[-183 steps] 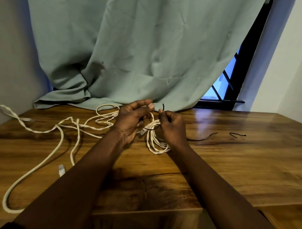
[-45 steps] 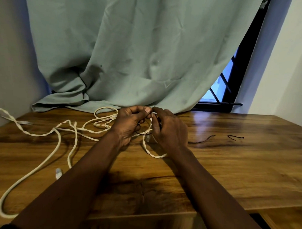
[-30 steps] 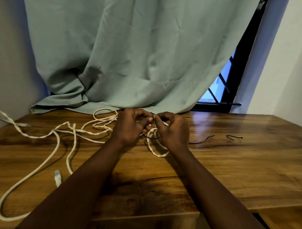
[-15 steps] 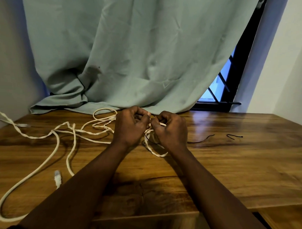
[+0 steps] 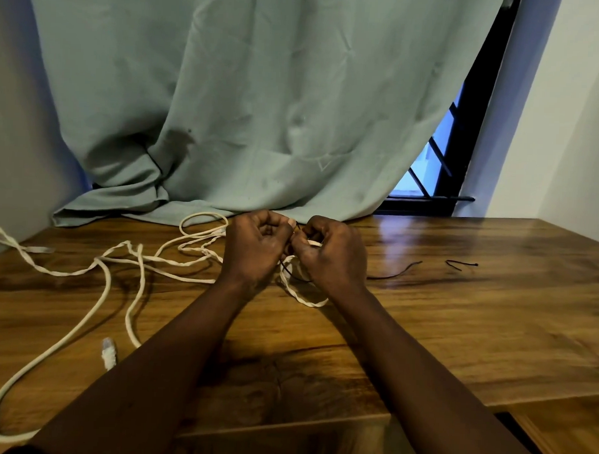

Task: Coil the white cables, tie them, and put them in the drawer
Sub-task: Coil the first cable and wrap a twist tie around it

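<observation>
A: Both hands curled tight at mid-table, knuckles almost touching! Left hand [image 5: 256,249] pinches the black tie [image 5: 283,266], right hand [image 5: 331,256] grips the small white coil [image 5: 304,300].
B: And the loose white cable [image 5: 203,214] sprawls left across the table [image 5: 474,335]; spare ties [image 5: 396,274] lie to the right.

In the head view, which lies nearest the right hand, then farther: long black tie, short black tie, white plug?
1. Long black tie, just right of the right hand.
2. Short black tie, farther right.
3. White plug, far to the left and nearer the camera.
</observation>
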